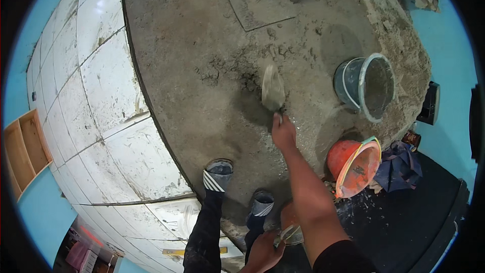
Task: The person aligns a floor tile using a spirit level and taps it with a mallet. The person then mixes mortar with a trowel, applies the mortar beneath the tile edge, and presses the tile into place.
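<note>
My right hand (284, 132) is closed round the handle of a trowel (273, 90), whose grey blade is over the wet mortar bed (182, 71). Loose clumps of mortar (222, 68) lie just beyond and to the left of the blade. Low in the view, my left hand (266, 253) is closed at the rim or handle of an orange bucket (289, 216). My right forearm hides part of that bucket, and its contents cannot be made out.
White tiles (111, 86) cover the left side. A square slab (260, 5) lies at the far end. On the right are a dark bucket (349, 83) and a tilted red bucket (343, 159). A yellow level (174, 252) rests near my feet.
</note>
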Demonstrator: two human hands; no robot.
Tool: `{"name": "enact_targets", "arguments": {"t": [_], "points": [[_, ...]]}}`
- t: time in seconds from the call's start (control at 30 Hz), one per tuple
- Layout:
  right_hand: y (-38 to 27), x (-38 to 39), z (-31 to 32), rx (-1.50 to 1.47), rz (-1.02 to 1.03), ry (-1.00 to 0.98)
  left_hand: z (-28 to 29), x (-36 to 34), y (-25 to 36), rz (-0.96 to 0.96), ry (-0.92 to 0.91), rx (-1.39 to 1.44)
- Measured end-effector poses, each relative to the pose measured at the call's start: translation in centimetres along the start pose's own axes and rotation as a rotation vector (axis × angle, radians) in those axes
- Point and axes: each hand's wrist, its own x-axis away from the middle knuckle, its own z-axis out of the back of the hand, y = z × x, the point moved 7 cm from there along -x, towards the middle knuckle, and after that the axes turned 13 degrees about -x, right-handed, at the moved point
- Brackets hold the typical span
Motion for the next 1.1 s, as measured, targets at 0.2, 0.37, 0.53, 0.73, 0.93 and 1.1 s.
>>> {"name": "enact_targets", "arguments": {"t": [0.2, 0.37, 0.53, 0.73, 0.93, 1.1], "points": [[7.1, 7.2, 5.6, 0.114, -0.397, -0.034, 2.6, 0.3, 1.4, -0.013, -0.015, -0.028], [4.5, 3.9, 1.8, 0.115, -0.408, 0.099, 0.6, 0.4, 2.2, -0.122, -0.029, 0.028], [-0.3, -0.7, -4.0, -0.05, -0.341, 0.076, -1.8, -0.1, -0.4, 0.05, -0.131, -0.045], [1.2, 0.4, -0.9, -0.441, -0.357, 0.017, -1.1, 0.0, 0.7, -0.02, -0.092, -0.028], [-5.3, 3.3, 4.5, 0.003, -0.07, 0.144, -0.3, -0.1, 1.2, -0.004, -0.126, 0.009], [-6.7, 2.7, 4.0, 0.302, 0.005, 0.092, -0.5, 0.0, 0.6, -0.042, -0.091, 0.01]]}}
